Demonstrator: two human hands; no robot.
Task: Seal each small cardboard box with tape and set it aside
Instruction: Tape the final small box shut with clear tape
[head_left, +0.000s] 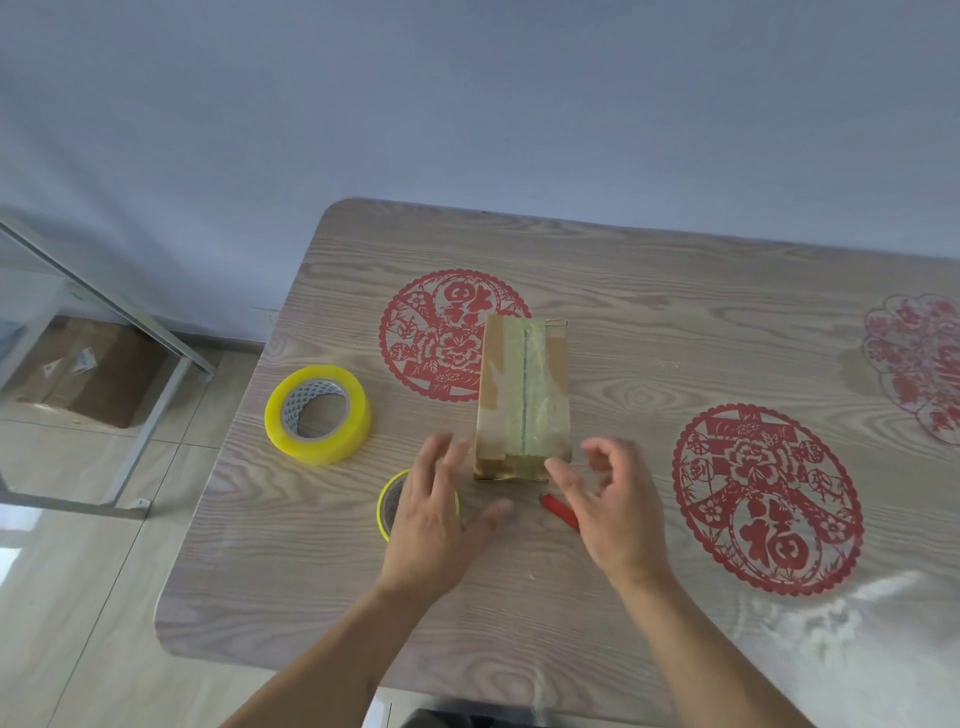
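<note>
A small brown cardboard box (522, 395) lies on the wooden table (649, 364), with yellowish tape running along its top seam and down its near end. My left hand (434, 514) hovers just left of the box's near corner, fingers spread and holding nothing. My right hand (608, 499) is at the box's near right corner with loosely curled fingers, empty; whether it touches the box is unclear. A large yellow tape roll (318, 414) lies flat to the left. A second, smaller yellow roll (389, 501) is partly hidden under my left hand.
A red-handled cutter (558, 512) lies on the table between my hands, partly covered by the right one. Red paper-cut decorations (766, 499) lie under the table's clear cover. Left of the table stand a metal frame (150, 358) and a large cardboard box (93, 374) on the floor.
</note>
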